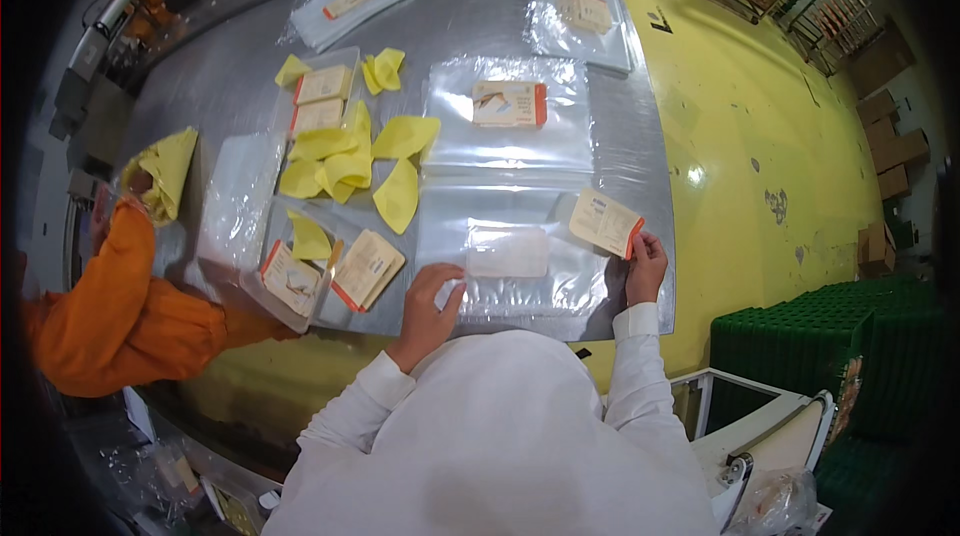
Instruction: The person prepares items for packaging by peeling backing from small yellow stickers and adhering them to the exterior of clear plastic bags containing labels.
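My right hand (647, 268) pinches a cream card label with a red edge (603, 223) by its lower right corner, over the right side of the near stack of clear plastic bags (510, 296). My left hand (430, 310) is at the left edge of that stack, its thumb and fingers apart and nothing held. A pale rectangular patch (507, 252) shows on the near bags. On the far stack of clear bags (450, 126) lies another red-edged label (510, 104). Left of my left hand is a small pile of such labels (368, 271).
Yellow sheets (405, 137) and a clear tray with label stacks (322, 86) lie to the left. More bagged stacks (352, 8) (582, 21) sit at the far side. An orange-sleeved person (150, 306) handles yellow material (172, 171). Green crates (790, 336) stand right.
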Action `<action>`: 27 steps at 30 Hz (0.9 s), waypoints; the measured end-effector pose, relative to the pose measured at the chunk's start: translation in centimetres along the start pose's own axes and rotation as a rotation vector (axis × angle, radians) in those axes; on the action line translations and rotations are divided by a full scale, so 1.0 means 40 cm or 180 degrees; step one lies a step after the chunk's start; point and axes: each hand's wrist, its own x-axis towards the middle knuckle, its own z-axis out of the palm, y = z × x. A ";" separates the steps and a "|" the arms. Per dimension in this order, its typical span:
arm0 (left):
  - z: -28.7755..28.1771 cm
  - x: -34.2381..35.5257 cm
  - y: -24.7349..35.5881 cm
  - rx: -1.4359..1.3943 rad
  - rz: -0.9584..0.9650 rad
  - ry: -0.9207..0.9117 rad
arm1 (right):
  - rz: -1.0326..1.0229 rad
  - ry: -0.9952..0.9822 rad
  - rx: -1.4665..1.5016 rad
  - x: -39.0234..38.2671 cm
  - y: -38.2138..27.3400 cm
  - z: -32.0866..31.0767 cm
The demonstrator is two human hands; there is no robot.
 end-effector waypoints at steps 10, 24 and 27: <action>0.035 0.070 -0.097 0.0903 0.0012 -0.0659 | 0.0072 -0.0738 -0.1197 -0.191 -0.050 0.276; 0.043 0.060 -0.149 0.1166 -0.0146 -0.1132 | 0.0244 -0.0785 -0.1441 -0.227 -0.017 0.302; 0.043 0.060 -0.148 0.1176 -0.0106 -0.1125 | 0.0270 -0.0785 -0.1501 -0.225 -0.018 0.303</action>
